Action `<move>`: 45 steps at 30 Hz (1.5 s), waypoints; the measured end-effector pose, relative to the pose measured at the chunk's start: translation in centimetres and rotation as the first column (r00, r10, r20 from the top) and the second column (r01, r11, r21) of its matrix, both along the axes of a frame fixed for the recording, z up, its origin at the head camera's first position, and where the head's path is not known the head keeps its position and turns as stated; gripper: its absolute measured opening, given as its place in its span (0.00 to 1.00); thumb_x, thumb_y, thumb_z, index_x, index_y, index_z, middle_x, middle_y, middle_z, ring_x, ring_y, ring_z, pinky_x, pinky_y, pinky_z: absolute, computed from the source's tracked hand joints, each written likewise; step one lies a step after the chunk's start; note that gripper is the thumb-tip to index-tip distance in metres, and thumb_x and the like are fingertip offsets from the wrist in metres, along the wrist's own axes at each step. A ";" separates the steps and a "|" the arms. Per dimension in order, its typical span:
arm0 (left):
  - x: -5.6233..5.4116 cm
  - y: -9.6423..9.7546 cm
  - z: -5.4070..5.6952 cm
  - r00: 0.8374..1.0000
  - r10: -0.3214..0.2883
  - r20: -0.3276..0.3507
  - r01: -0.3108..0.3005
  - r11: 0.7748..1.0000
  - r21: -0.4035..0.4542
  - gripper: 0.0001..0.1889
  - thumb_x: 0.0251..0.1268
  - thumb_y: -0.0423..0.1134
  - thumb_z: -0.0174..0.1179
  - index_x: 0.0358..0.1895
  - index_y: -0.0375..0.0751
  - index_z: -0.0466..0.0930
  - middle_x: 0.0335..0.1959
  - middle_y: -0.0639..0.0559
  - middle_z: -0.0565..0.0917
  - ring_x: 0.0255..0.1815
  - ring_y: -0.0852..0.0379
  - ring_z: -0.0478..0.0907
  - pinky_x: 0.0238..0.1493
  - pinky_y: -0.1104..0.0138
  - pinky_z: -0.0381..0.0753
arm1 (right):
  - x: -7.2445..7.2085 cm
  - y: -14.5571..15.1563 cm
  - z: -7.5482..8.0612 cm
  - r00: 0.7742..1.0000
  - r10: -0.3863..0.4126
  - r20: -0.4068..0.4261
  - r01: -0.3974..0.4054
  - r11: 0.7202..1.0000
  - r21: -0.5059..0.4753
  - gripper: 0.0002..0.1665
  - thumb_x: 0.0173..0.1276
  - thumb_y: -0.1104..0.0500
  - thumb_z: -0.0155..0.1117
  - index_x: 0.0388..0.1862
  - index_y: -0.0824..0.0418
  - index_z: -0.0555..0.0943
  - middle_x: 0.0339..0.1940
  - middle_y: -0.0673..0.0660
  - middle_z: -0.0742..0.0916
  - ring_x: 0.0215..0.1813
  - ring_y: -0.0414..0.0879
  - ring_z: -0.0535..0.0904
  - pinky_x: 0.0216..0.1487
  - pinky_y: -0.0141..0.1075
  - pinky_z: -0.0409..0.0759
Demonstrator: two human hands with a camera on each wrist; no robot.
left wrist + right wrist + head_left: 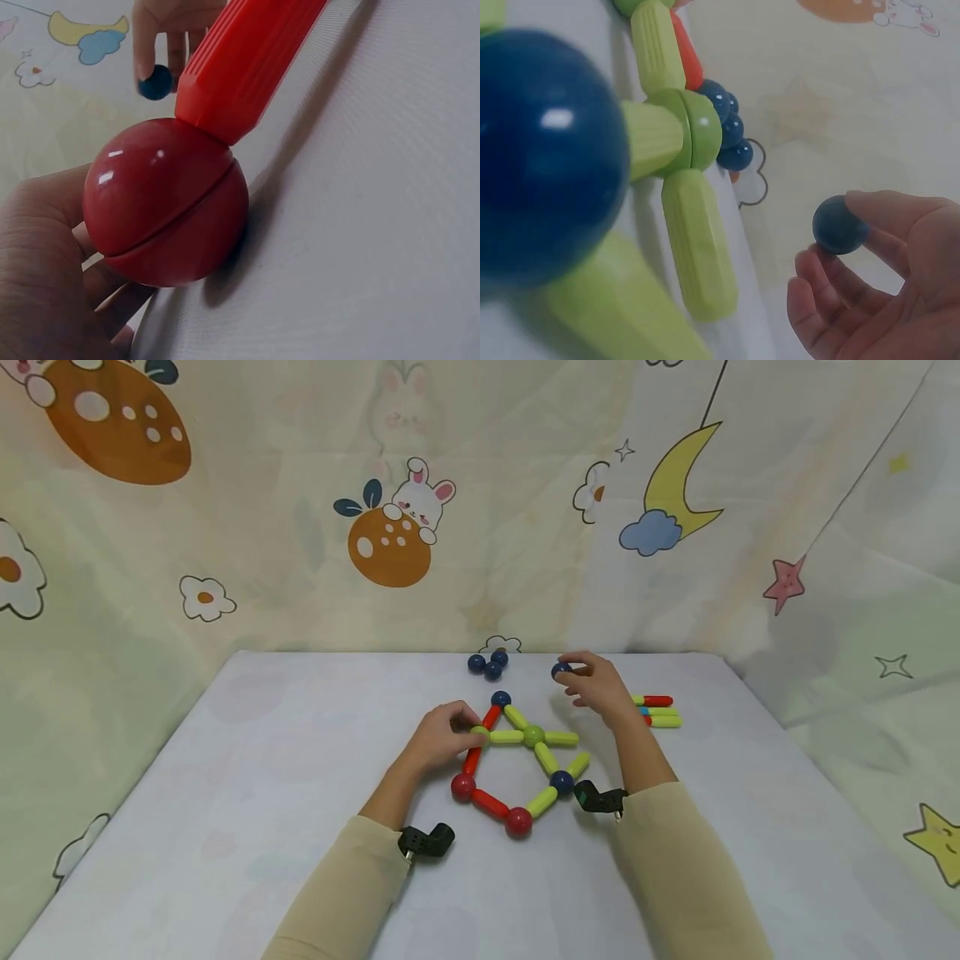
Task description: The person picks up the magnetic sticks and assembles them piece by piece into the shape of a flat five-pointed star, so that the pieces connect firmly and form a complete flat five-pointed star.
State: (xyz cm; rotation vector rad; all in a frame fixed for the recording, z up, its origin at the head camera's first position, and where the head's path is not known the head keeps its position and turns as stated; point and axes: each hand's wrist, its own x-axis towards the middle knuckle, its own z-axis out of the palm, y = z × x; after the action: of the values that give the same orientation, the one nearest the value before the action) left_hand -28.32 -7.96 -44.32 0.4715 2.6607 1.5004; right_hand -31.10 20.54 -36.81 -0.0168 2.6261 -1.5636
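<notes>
A flat frame of rods and balls lies on the table. My left hand point(447, 732) pinches a green ball point(481, 736) at its left side, where red rods and a green rod point(506, 737) meet. Below that hand sits a red ball point(161, 206) with a red rod point(251, 64) running from it. My right hand point(600, 687) holds a loose dark blue ball point(839, 225) between thumb and fingertips, beyond the frame's right side. Another green ball point(534, 736) and a blue ball point(562, 783) join green rods, some with free ends, such as the rightmost green rod point(561, 738).
Several dark blue balls point(492, 671) sit together near the table's back edge. To the right, behind my right forearm, lies a small group of rods point(663, 712) in red, green and blue. A printed cloth point(510, 593) hangs behind the white table point(225, 810).
</notes>
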 end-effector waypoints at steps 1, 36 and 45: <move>0.0 0.0 0.0 1.000 -0.001 0.001 0.001 1.000 0.003 0.09 0.61 0.43 0.70 0.43 0.49 0.85 0.45 0.53 0.85 0.50 0.52 0.77 0.58 0.56 0.78 | 0.2 0.2 -0.1 1.000 0.002 -0.001 -0.002 1.000 0.007 0.30 0.78 0.52 0.61 0.75 0.56 0.71 0.67 0.66 0.81 0.63 0.65 0.80 0.59 0.47 0.84; 0.1 0.1 -0.3 1.000 0.013 0.014 -0.013 1.000 -0.001 0.10 0.61 0.42 0.70 0.43 0.49 0.84 0.46 0.53 0.85 0.50 0.52 0.77 0.59 0.56 0.79 | 4.6 6.5 -2.8 0.964 0.223 0.144 -0.246 0.954 0.170 0.26 0.73 0.53 0.67 0.66 0.60 0.78 0.56 0.66 0.83 0.45 0.53 0.81 0.44 0.39 0.81; 0.0 0.2 0.0 1.000 0.014 0.007 -0.014 1.000 -0.009 0.09 0.61 0.43 0.70 0.43 0.49 0.84 0.45 0.53 0.86 0.50 0.52 0.78 0.59 0.56 0.80 | 4.4 7.6 -3.2 0.942 0.299 0.153 -0.323 0.932 0.165 0.23 0.69 0.55 0.70 0.62 0.57 0.81 0.61 0.64 0.83 0.48 0.53 0.80 0.45 0.40 0.81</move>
State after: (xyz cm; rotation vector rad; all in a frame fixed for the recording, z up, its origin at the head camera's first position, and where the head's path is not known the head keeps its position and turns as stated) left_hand -28.30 -7.74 -44.33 0.4476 2.6695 1.4903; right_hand -26.69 28.10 -40.02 -0.2986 2.5092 -1.1718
